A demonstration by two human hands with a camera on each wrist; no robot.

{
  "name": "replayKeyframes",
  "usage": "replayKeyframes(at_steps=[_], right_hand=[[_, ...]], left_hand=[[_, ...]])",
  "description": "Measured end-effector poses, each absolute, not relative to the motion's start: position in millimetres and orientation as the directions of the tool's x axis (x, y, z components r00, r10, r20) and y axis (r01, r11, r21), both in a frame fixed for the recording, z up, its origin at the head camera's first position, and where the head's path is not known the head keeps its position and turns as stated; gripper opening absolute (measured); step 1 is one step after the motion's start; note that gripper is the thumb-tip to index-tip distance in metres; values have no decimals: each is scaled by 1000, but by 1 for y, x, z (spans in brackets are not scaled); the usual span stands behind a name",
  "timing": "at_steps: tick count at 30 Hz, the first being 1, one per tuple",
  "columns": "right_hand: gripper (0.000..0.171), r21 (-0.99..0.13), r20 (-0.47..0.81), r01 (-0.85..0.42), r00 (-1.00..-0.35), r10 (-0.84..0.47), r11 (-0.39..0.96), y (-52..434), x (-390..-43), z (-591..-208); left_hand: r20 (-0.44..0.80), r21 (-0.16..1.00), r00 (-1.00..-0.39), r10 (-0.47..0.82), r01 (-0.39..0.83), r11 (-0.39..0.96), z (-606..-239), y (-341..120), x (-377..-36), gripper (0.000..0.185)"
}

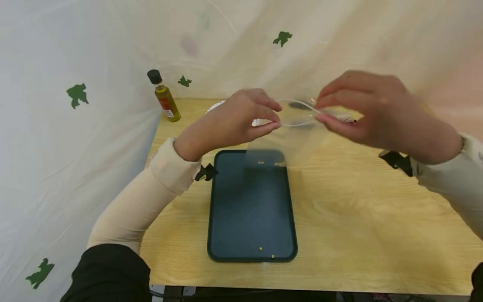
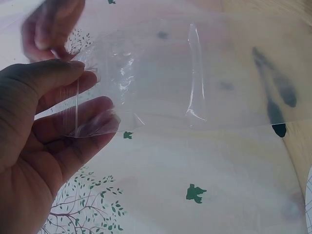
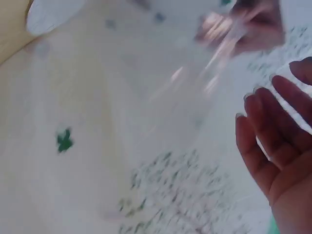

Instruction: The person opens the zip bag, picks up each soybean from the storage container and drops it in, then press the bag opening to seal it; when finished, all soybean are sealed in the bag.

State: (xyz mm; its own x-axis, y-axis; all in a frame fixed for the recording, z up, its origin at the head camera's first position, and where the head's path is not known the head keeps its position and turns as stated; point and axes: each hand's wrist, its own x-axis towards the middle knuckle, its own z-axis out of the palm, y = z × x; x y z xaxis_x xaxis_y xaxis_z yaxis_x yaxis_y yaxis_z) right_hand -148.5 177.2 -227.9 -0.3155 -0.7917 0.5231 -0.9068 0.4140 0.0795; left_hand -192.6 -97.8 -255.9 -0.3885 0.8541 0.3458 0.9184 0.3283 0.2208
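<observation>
**Mika:** Hands first, please. What does each one hold?

**Jun:** Left hand (image 1: 230, 121) is in the middle of the head view, a little left of centre. Its thumb and fingers (image 2: 92, 119) pinch one top edge of a clear plastic bag (image 1: 290, 130). In the left wrist view the edge of the bag (image 2: 161, 73) lies between the thumb and the curled fingers, at the left side of the frame.

**Mika:** And the other one?

**Jun:** Right hand (image 1: 370, 111) is at the right of centre in the head view. Its fingertips close on the opposite top edge of the same bag. In the right wrist view the fingers (image 3: 265, 136) show at the right edge, and the bag (image 3: 195, 87) is only a blurred shine in the upper middle.

**Mika:** Where is the bag, then?

**Jun:** It hangs between the two hands, in the centre of the head view, above the far end of a dark tray (image 1: 226, 235). The mouth of the bag stands a little apart. A few small yellow grains (image 1: 279, 164) show near its bottom edge; I cannot tell if they are inside it or on the tray.

**Mika:** What is around?

**Jun:** Two more grains (image 1: 266, 252) lie at the near rim of the tray. The tray lies on a wooden table (image 1: 377, 218). A small oil bottle (image 1: 164, 97) with a black cap stands upright in the upper left part, at the far corner of the table. A white curtain (image 1: 56, 147) with green shapes surrounds it all.
</observation>
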Motion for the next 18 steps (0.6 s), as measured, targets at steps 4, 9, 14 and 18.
replayKeyframes(at_steps=[4,9,14,18], right_hand=[[35,87,460,-968,-169,-872,233,152,-121,-261],[10,-76,158,-988,-148,-976,137,123,-97,-347],[18,-207,-53,-973,-97,-994,106,103,-70,-420],[18,-223,-69,-971,-70,-995,83,97,-64,-443]], left_hand=[[345,218,-378,859,923,318,-257,-99,-194,21],[339,200,-383,859,922,332,-254,-96,-191,18],[309,209,-400,863,914,349,-255,-92,-185,19],[318,204,-395,862,916,345,-255,-89,-184,19]])
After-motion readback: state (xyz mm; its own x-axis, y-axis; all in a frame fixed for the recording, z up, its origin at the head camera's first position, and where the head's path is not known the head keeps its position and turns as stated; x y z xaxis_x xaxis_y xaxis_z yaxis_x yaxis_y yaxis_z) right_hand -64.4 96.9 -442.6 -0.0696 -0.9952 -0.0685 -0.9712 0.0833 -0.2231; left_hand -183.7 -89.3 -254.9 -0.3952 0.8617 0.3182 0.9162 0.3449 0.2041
